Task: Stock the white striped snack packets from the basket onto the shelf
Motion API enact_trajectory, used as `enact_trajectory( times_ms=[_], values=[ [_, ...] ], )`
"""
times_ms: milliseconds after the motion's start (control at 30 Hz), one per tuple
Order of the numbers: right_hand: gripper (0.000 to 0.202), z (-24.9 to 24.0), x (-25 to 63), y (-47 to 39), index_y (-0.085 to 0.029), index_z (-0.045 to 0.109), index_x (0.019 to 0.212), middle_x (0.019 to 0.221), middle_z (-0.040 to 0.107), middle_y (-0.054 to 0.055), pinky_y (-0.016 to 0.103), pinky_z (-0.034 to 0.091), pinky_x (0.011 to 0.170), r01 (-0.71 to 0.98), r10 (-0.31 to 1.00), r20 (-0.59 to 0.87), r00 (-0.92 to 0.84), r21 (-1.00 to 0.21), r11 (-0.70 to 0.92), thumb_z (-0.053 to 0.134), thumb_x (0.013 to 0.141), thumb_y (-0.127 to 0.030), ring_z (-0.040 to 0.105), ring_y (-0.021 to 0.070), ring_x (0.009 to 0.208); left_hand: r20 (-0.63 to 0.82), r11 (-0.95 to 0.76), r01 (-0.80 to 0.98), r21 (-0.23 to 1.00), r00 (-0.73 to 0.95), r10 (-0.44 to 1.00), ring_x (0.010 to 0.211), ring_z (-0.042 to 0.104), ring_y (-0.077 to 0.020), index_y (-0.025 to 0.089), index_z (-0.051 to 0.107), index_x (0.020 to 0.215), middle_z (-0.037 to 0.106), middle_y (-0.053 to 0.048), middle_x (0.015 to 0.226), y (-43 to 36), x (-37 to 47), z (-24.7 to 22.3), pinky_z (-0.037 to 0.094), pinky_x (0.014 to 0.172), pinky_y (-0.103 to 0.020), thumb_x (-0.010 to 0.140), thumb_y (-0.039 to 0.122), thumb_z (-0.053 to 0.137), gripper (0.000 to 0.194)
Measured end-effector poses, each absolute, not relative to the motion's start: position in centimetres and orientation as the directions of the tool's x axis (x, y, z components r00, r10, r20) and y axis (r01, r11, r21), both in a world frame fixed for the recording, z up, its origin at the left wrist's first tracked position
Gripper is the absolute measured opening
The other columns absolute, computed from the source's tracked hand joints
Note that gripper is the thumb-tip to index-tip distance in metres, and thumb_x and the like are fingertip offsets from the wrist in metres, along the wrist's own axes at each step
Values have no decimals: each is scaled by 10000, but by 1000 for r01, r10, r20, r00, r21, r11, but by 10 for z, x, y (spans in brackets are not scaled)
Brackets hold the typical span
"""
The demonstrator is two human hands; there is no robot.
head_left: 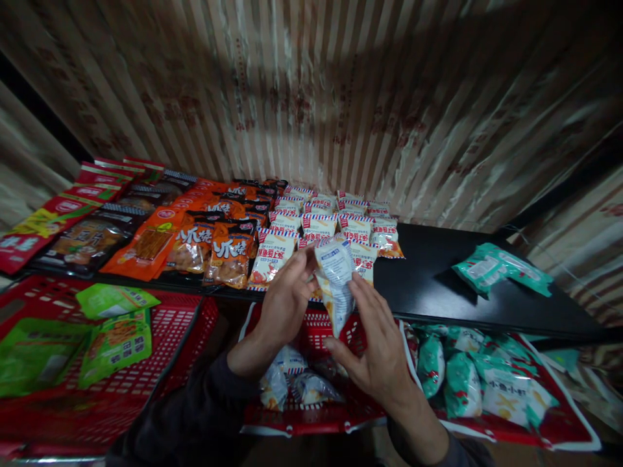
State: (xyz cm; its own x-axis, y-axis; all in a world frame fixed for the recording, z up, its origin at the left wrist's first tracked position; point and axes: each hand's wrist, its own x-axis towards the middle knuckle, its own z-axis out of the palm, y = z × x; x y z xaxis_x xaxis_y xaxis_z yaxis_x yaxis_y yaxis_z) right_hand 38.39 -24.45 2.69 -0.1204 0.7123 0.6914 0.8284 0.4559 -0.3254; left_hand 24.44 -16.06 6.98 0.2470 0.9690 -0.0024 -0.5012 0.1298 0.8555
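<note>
Between my two hands, above the front edge of the shelf, a white-and-orange snack bag (335, 279) is held tilted, its printed back towards me. My left hand (285, 301) grips its left edge, fingers bent and partly hidden. The fingertips of my right hand (377, 337) press on its right edge, with the thumb apart below. Behind it, matching white snack bags (318, 225) stand in rows on the black shelf (413, 272). Under my hands, a red basket (311, 426) contains several more such bags (316, 389).
Orange-and-black bags (228, 253), flat orange packs (150, 243), dark packs (90, 240) and red packs (58, 217) line the shelf's left. Teal bags (501, 269) lie at its right. A left basket (170, 324) holds green packs (117, 344); a right basket (579, 434) holds teal bags (464, 386).
</note>
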Motion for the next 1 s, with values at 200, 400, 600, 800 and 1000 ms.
enact_trajectory(
  times_ms=[200, 400, 600, 800, 1000],
  values=[
    [846, 15, 382, -246, -224, 186, 1555, 1511, 436, 190, 585, 475, 1044, 739, 778, 609, 154, -594, 319, 660, 875, -393, 472, 347, 1360, 160, 98, -611, 786, 354, 922, 1329, 497, -301, 182, 743, 998, 663, -106, 1283, -172, 244, 75, 418, 1096, -463, 832, 440, 645, 322],
    [690, 21, 386, -241, -275, 311, 1500, 1487, 490, 138, 506, 494, 1040, 237, 838, 366, 404, -927, 291, 633, 892, -320, 552, 289, 1295, 222, -13, -512, 859, 349, 910, 1312, 513, -289, 202, 750, 960, 625, -94, 1341, -166, 243, 64, 444, 1074, -454, 842, 359, 655, 218],
    [476, 27, 399, -236, -333, 501, 1379, 1278, 685, 54, 493, 561, 920, -195, 923, 163, 349, -950, 242, 564, 907, -325, 705, 263, 1051, -1, 64, -177, 982, 334, 942, 1087, 649, -244, 199, 693, 1072, 707, -96, 1173, -163, 248, 55, 471, 1004, -425, 822, 297, 676, 269],
    [406, 29, 397, -233, -251, 614, 1263, 1151, 744, 83, 472, 561, 904, -267, 942, 110, 318, -943, 200, 600, 869, -346, 715, 268, 1009, 29, 115, -273, 955, 473, 880, 1000, 692, -241, 185, 659, 1058, 737, -106, 1093, -167, 258, 46, 499, 963, -423, 788, 280, 710, 290],
    [381, 30, 397, -231, -230, 678, 1131, 1113, 755, 81, 452, 569, 887, -345, 934, -17, 357, -932, 115, 709, 817, -443, 711, 267, 996, 7, 129, -263, 956, 460, 888, 981, 698, -240, 183, 651, 1075, 740, -104, 1082, -168, 258, 44, 503, 955, -427, 758, 246, 728, 332]
  ],
)
